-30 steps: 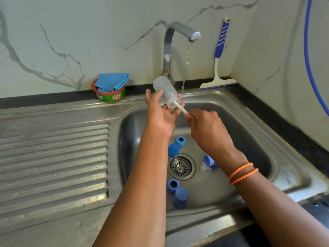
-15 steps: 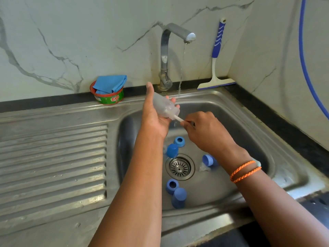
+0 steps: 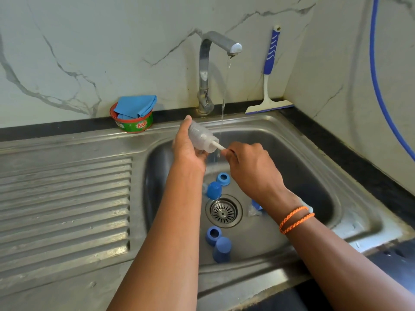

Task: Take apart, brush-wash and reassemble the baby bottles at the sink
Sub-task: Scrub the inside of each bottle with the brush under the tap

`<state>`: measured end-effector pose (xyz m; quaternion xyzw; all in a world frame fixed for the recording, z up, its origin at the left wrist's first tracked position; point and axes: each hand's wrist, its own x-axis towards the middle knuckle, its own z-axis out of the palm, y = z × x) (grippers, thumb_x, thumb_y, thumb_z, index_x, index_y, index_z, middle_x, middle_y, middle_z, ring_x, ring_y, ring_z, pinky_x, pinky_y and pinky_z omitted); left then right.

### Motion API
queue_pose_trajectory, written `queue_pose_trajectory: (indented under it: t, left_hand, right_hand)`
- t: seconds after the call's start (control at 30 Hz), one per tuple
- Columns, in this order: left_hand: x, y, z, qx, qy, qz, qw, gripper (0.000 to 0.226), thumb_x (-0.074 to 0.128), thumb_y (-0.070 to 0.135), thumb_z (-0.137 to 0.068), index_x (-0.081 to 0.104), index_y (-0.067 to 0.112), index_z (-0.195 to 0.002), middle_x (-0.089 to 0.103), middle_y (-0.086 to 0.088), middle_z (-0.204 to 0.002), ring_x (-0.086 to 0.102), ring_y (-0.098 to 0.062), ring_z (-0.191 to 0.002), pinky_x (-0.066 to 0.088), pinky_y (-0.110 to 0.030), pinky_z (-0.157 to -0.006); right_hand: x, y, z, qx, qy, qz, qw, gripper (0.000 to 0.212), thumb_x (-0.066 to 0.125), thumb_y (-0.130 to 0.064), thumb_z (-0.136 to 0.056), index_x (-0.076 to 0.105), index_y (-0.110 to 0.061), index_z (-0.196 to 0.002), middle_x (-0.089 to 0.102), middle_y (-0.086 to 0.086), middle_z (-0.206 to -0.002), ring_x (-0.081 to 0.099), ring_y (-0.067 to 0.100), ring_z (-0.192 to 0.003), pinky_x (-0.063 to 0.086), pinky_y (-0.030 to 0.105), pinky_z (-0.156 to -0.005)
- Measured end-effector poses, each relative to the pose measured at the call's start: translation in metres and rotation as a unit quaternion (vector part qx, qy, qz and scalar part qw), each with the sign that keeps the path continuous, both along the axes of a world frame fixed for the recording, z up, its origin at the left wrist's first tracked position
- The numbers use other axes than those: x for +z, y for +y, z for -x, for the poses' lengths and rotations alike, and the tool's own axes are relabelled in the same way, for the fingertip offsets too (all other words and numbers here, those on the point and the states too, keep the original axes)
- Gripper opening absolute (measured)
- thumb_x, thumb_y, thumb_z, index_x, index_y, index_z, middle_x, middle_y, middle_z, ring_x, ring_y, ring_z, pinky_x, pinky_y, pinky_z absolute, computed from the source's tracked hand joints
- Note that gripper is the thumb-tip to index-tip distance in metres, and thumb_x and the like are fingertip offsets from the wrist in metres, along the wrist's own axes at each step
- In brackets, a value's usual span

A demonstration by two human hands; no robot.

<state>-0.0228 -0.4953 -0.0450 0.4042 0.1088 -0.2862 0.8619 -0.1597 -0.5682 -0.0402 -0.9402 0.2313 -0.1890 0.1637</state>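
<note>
While tap (image 3: 221, 44) runs into steel sink (image 3: 314, 158) under marble wall (image 3: 112, 41), left hand (image 3: 187, 151) grips clear bottle (image 3: 202, 136) over basin; right hand (image 3: 249, 163) pinches brush handle (image 3: 217, 145) in its mouth.

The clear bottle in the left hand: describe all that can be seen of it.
The bottle is clear, cloudy-looking plastic with faint ridges and no cap or teat. It lies tilted, closed end up and away, open mouth toward the right. The left hand grips its body above the sink. A white brush handle, pinched by the right hand, enters its mouth. Running water falls just beside it.
</note>
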Motion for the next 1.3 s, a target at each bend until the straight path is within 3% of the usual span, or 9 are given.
queue_pose_trajectory:
  t: [0.2, 0.27, 0.43, 0.6, 0.67, 0.77, 0.9, 1.13, 1.3]
  left_hand:
    - [-0.004, -0.005, 0.003, -0.015, -0.003, 0.077, 0.997, 0.043, 0.08, 0.031, -0.091, 0.056, 0.014, -0.122, 0.067, -0.021, -0.121, 0.072, -0.038, -0.105, 0.061, -0.056, -0.091]
    - [-0.003, -0.007, 0.004, -0.007, -0.008, 0.085, 0.996, 0.04, 0.078, 0.028, -0.092, 0.056, 0.014, -0.122, 0.067, -0.021, -0.119, 0.072, -0.038, -0.105, 0.059, -0.057, -0.094]
    - [-0.002, 0.0, 0.005, -0.044, -0.036, 0.049, 0.997, 0.044, 0.063, 0.034, -0.099, 0.055, 0.012, -0.136, 0.066, -0.016, -0.108, 0.07, -0.03, -0.096, 0.061, -0.041, -0.072]
    - [0.004, 0.0, 0.004, -0.066, -0.046, -0.001, 0.997, 0.052, 0.073, 0.041, -0.093, 0.055, 0.014, -0.133, 0.068, -0.015, -0.113, 0.069, -0.03, -0.102, 0.059, -0.048, -0.089]
    - [0.004, 0.001, 0.004, -0.05, -0.036, 0.01, 0.998, 0.049, 0.073, 0.044, -0.093, 0.057, 0.016, -0.13, 0.07, -0.014, -0.113, 0.071, -0.03, -0.1, 0.06, -0.045, -0.087]
    - [0.0, 0.002, 0.002, -0.034, -0.043, -0.001, 0.999, 0.058, 0.071, 0.052, -0.092, 0.055, 0.019, -0.137, 0.069, -0.016, -0.124, 0.071, -0.031, -0.105, 0.063, -0.041, -0.08]
    - [0.002, 0.0, 0.003, -0.041, -0.042, 0.029, 0.998, 0.056, 0.074, 0.05, -0.091, 0.056, 0.017, -0.133, 0.069, -0.018, -0.122, 0.071, -0.035, -0.107, 0.062, -0.051, -0.091]
    - [0.007, -0.009, 0.008, 0.005, -0.089, -0.052, 0.995, 0.052, 0.079, 0.045, -0.088, 0.06, 0.02, -0.129, 0.067, -0.012, -0.12, 0.07, -0.031, -0.105, 0.065, -0.05, -0.078]
    - [0.009, -0.009, 0.005, 0.023, -0.215, -0.139, 0.966, 0.016, 0.073, 0.041, -0.095, 0.064, 0.032, -0.106, 0.067, -0.002, -0.111, 0.069, -0.024, -0.103, 0.066, -0.041, -0.076]
  right_hand:
    - [0.0, 0.003, -0.002, -0.06, 0.012, 0.018, 0.998, 0.031, 0.047, -0.038, -0.111, 0.054, -0.018, -0.088, 0.058, 0.008, -0.082, 0.058, 0.033, -0.07, 0.04, 0.039, -0.057]
    - [0.002, 0.002, -0.002, -0.071, 0.019, 0.034, 0.997, 0.031, 0.046, -0.037, -0.111, 0.058, -0.017, -0.091, 0.058, 0.008, -0.083, 0.059, 0.033, -0.07, 0.041, 0.038, -0.058]
    - [0.003, -0.01, -0.004, -0.018, 0.071, -0.02, 0.997, 0.034, 0.051, -0.04, -0.109, 0.063, -0.018, -0.085, 0.06, 0.005, -0.078, 0.061, 0.029, -0.067, 0.049, 0.04, -0.057]
    - [0.005, -0.022, 0.007, 0.053, 0.046, -0.059, 0.996, 0.039, 0.056, -0.038, -0.107, 0.061, -0.021, -0.073, 0.058, 0.003, -0.066, 0.049, 0.02, -0.057, 0.043, 0.042, -0.054]
    - [0.005, -0.022, 0.011, 0.062, 0.012, -0.073, 0.995, 0.04, 0.055, -0.041, -0.107, 0.056, -0.025, -0.07, 0.055, 0.002, -0.063, 0.046, 0.019, -0.054, 0.042, 0.042, -0.053]
    - [0.003, -0.016, 0.007, 0.042, -0.019, -0.061, 0.997, 0.043, 0.052, -0.042, -0.109, 0.049, -0.027, -0.069, 0.053, 0.002, -0.063, 0.045, 0.021, -0.053, 0.041, 0.042, -0.051]
    - [-0.001, -0.009, 0.002, -0.003, -0.032, -0.035, 0.999, 0.042, 0.048, -0.042, -0.111, 0.049, -0.021, -0.074, 0.054, 0.005, -0.066, 0.046, 0.023, -0.055, 0.038, 0.04, -0.052]
    - [-0.005, -0.006, -0.002, -0.069, -0.007, -0.013, 0.997, 0.039, 0.044, -0.043, -0.111, 0.058, -0.016, -0.087, 0.058, 0.007, -0.078, 0.055, 0.029, -0.065, 0.04, 0.038, -0.056]
    - [0.001, -0.021, -0.001, 0.018, 0.014, -0.089, 0.996, 0.036, 0.053, -0.039, -0.109, 0.067, -0.017, -0.084, 0.061, 0.01, -0.072, 0.055, 0.023, -0.06, 0.05, 0.045, -0.057]
